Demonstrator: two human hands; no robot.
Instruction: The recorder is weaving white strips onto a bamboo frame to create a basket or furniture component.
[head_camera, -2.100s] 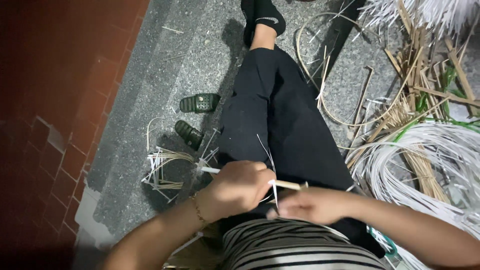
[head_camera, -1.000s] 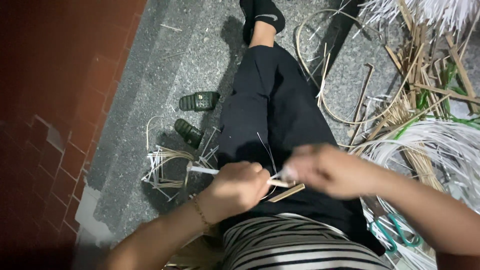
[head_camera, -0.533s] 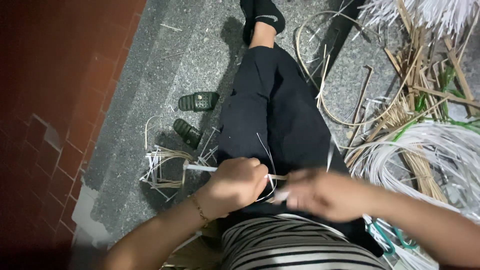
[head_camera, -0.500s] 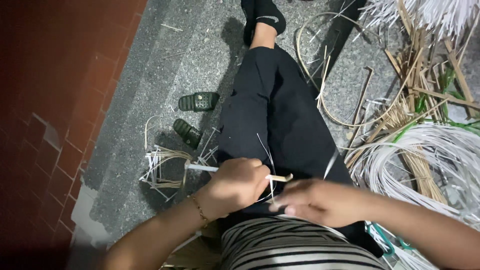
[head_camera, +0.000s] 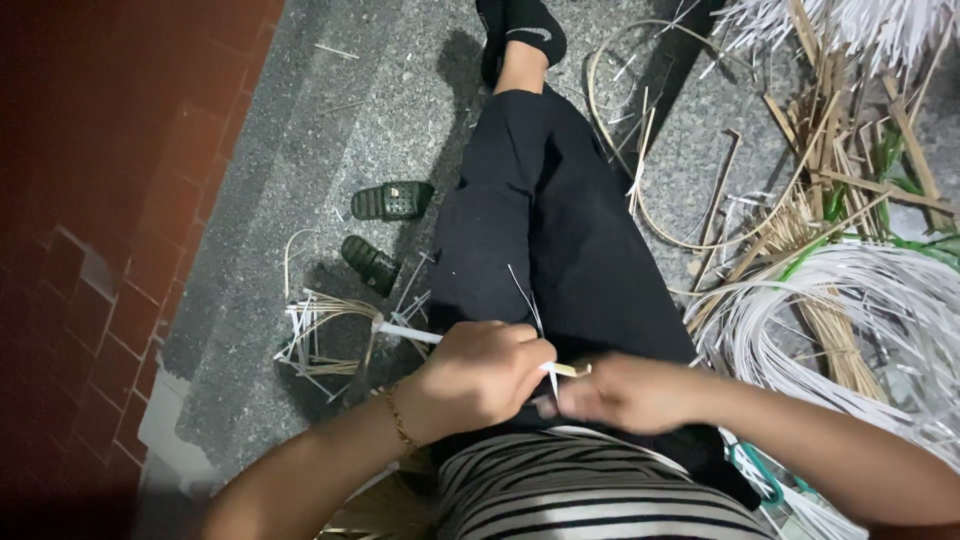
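- A seated person, viewed from above, works thin cane strips over a lap in black trousers (head_camera: 560, 250), one leg stretched across a grey stone floor (head_camera: 300, 140).
- The left hand (head_camera: 480, 372) is closed in a fist around a stick (head_camera: 570, 369), its pale end poking out toward the right, while a white strip (head_camera: 405, 333) juts out the other side of the fist.
- The right hand (head_camera: 625, 392) is blurred; its fingers look pinched narrow at the stick's tip, touching or just beside it, though what they grip cannot be told for sure.
- A fine white sliver (head_camera: 530, 310) rises from between the hands.
- By appearances the work is at an early stage: only a small woven start (head_camera: 320, 335) of splayed strips lies on the floor near the left hand, and nothing finished is in view.
- Much raw material seems left: a big coil of white strips (head_camera: 850, 310) and a heap of tan cane (head_camera: 840, 150) to the right.
- A pair of dark green sandals (head_camera: 380, 230) sits beside the leg, near a red tiled wall (head_camera: 100, 200).
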